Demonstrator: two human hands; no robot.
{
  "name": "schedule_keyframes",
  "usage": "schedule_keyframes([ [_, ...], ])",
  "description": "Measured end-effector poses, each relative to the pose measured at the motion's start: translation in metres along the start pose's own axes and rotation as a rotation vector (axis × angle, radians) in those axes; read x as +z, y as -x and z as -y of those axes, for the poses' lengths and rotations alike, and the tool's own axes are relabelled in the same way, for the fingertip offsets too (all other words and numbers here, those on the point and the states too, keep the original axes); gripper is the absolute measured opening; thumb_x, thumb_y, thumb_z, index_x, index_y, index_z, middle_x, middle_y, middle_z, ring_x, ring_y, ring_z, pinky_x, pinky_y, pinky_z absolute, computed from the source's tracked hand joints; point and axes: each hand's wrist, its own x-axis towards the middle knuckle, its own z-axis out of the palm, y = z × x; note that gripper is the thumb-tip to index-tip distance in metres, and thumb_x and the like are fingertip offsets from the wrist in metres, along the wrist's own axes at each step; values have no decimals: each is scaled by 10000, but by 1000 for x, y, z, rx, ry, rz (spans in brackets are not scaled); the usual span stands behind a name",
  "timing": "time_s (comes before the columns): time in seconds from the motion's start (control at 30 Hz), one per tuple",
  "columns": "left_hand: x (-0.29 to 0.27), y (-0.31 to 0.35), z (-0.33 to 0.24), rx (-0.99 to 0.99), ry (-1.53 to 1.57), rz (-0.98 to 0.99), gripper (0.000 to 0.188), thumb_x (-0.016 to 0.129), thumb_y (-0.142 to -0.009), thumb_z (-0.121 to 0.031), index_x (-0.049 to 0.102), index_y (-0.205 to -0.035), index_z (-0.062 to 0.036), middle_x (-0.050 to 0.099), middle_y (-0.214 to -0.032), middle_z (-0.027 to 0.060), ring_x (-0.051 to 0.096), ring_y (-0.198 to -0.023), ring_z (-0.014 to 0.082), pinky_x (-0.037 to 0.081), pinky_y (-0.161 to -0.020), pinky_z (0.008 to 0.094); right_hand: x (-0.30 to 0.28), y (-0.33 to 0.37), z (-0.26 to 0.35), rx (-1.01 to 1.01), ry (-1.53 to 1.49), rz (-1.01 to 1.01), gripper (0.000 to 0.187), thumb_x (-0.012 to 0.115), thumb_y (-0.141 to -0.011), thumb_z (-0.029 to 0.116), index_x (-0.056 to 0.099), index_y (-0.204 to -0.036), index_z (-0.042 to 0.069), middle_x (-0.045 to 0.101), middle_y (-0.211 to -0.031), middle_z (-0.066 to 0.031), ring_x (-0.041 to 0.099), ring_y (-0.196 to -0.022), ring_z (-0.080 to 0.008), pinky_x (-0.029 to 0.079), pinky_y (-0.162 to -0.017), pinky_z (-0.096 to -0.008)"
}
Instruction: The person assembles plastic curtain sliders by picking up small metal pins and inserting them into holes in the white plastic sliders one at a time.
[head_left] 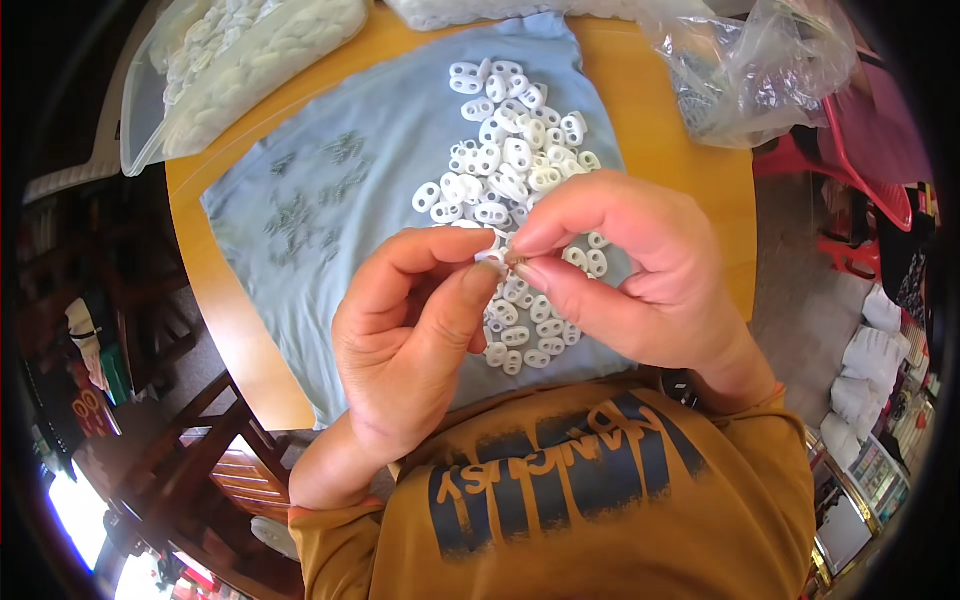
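Note:
My left hand (pixel 410 320) is closed in a pinch on a small white plastic cord lock (pixel 487 257), mostly hidden by the fingertips. Right beside it, my right hand (pixel 630 265) pinches a tiny thin metallic piece (pixel 515 259), perhaps a spring; it is too small to make out fully. The fingertips of both hands almost meet. Beneath and beyond them, many white two-holed cord lock parts (pixel 517 153) lie heaped on a light blue cloth (pixel 400 110). Left of that heap, small dark metal springs (pixel 300 215) are scattered in loose clusters.
The cloth covers much of a yellow wooden table (pixel 205 190). At the far left stands a clear bag (pixel 250 70) full of white parts. A clear plastic bag (pixel 755 75) sits at the far right. Red plastic stools (pixel 860 165) and a wooden chair (pixel 240 460) flank the table.

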Motion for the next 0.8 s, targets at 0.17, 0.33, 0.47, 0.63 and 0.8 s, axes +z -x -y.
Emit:
schedule_keyframes([
  [0.17,0,-1,4,24,5,-1,193,580,-865,7,569,-1058,8,575,-868,19,499,-634,43,426,-547,176,0,-1,-3,-49,82,-8,173,621,-745,-83,602,-894,2,628,-803,-79,606,-712,-157,479,-642,-252],
  [0.33,-1,-1,8,40,-18,0,193,576,-868,8,567,-1061,15,561,-863,19,501,-638,50,428,-561,181,4,0,-4,-59,145,-21,195,629,-727,-86,608,-887,24,629,-797,-68,610,-696,-172,481,-624,-262],
  [0.47,-3,-1,9,31,-36,-5,191,573,-871,4,565,-1062,16,557,-868,17,500,-637,50,424,-567,179,10,0,-8,-209,298,-66,243,655,-687,-90,612,-885,44,624,-787,-57,597,-666,-212,464,-585,-282],
  [0.63,-7,0,9,3,-24,12,193,579,-875,-20,568,-1067,4,564,-850,9,498,-640,50,418,-569,176,13,-1,-8,-285,305,-75,266,678,-662,-85,613,-881,51,623,-781,-51,585,-646,-224,450,-561,-293],
  [0.8,-8,1,10,-5,0,-17,197,584,-874,-24,569,-1069,-1,572,-828,7,497,-635,50,418,-571,173,15,-2,-9,-279,308,-80,255,678,-663,-87,615,-872,46,626,-787,-51,590,-651,-219,455,-566,-290],
])
